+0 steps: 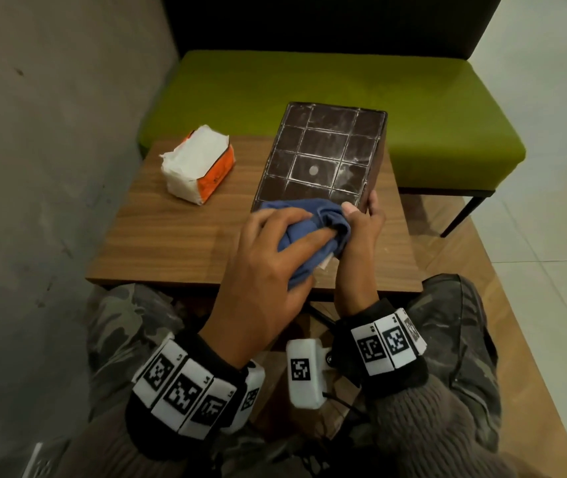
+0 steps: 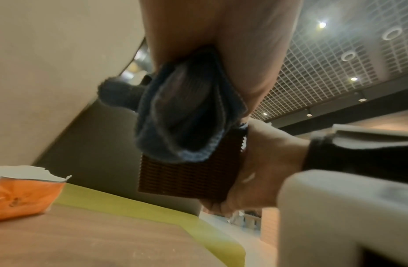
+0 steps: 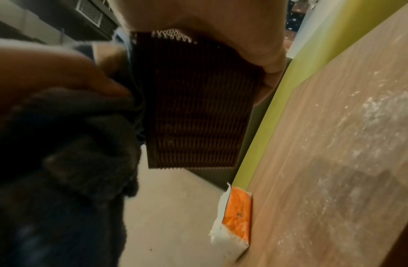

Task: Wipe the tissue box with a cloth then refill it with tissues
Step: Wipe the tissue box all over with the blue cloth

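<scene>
Wiping step is in hand, refill not yet begun. Opened tissue pack point(image 1: 198, 163) lies on the wooden bench point(image 1: 158, 236), left of the box. Left hand point(image 1: 268, 257) has its grip clamped on the blue cloth point(image 1: 313, 222), pressed at the near edge of the dusty brown tissue box point(image 1: 323, 150). Right hand point(image 1: 364, 222) grips the box's near right corner, holding it tilted up. Next, I judge: sweep cloth over the white-dusted top w/ firm pressure.

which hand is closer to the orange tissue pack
Left. The left hand grips the blue cloth at the box's near edge, on the pack's side. The right hand holds the box's near right corner, farther away.
</scene>
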`<state>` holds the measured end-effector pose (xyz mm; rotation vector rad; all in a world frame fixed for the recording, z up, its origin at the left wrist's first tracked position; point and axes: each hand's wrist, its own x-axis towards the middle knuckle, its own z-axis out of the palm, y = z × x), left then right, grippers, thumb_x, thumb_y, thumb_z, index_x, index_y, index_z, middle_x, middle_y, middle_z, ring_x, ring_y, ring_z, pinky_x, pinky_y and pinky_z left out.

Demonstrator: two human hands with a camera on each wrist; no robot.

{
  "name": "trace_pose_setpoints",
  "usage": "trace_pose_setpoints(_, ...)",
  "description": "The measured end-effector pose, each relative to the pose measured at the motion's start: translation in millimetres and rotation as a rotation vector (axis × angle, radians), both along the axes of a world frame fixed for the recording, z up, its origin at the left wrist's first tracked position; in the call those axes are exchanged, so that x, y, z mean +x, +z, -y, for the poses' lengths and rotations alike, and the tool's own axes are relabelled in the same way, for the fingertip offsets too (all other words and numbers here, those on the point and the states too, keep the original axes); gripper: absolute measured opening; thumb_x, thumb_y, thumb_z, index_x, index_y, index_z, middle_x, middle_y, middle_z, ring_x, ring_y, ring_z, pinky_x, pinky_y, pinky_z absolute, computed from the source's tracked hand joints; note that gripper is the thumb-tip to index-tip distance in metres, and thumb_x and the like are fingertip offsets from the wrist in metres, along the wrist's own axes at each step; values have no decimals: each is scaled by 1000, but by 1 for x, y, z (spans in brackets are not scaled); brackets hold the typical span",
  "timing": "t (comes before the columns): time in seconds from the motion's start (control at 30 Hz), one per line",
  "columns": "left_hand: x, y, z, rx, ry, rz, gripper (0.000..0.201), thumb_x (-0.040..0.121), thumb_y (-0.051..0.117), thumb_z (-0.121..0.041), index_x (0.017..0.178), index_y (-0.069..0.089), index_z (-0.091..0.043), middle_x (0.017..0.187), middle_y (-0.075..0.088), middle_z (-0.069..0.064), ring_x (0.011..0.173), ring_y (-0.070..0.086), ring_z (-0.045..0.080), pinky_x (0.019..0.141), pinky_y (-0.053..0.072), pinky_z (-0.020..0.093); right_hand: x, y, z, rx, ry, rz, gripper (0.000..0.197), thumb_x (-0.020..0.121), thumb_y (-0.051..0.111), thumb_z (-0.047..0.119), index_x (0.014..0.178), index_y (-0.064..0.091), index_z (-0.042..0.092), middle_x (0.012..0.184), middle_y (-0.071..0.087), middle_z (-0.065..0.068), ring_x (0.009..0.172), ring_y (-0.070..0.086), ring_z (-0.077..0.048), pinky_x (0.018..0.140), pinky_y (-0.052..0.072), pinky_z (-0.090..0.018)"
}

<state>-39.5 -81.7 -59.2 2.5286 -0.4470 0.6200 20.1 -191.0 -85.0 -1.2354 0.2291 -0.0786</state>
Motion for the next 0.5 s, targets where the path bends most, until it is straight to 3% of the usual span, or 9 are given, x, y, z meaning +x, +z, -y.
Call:
trace_pose_setpoints(0.1, 2, 1, 2, -8, -25, 5, 43, 80, 54, -22, 123, 58, -22, 126, 54, 6, 115, 42, 27, 92, 43, 43, 1, 2, 7, 62, 62, 20, 87, 68, 64, 48, 143, 27, 24, 142, 46, -12, 125, 53, -23, 107, 42, -44)
trace_pose_setpoints(0.27, 14, 2, -8, -15, 50, -8, 43, 81, 52, -25, 124, 54, -25, 127, 52, 3, 117, 41, 25, 90, 44, 47, 2, 9, 14, 100, 23, 94, 85, 66, 69, 40, 139, 28, 25, 141, 47, -10, 125, 53, -27, 107, 42, -49)
trace_pose_setpoints(0.4, 24, -4, -29, -134, 208, -10, 45, 79, 50, -22, 123, 58, -20, 126, 52, 6, 113, 42, 28, 88, 45, 50, -1, 8, 13, 67, 4, 154, 83, 64, 65, 43, 135, 25, 28, 139, 44, -7, 121, 56, -22, 100, 49, -39)
trace_pose_setpoints(0.5, 14, -1, -8, -89, 124, 3, 49, 79, 53, -19, 128, 54, -19, 130, 50, 6, 118, 38, 27, 92, 44, 46, -2, 5, 5, 2, -4, 165, 86, 64, 62, 47, 138, 25, 25, 142, 42, -9, 119, 55, -14, 98, 50, -32)
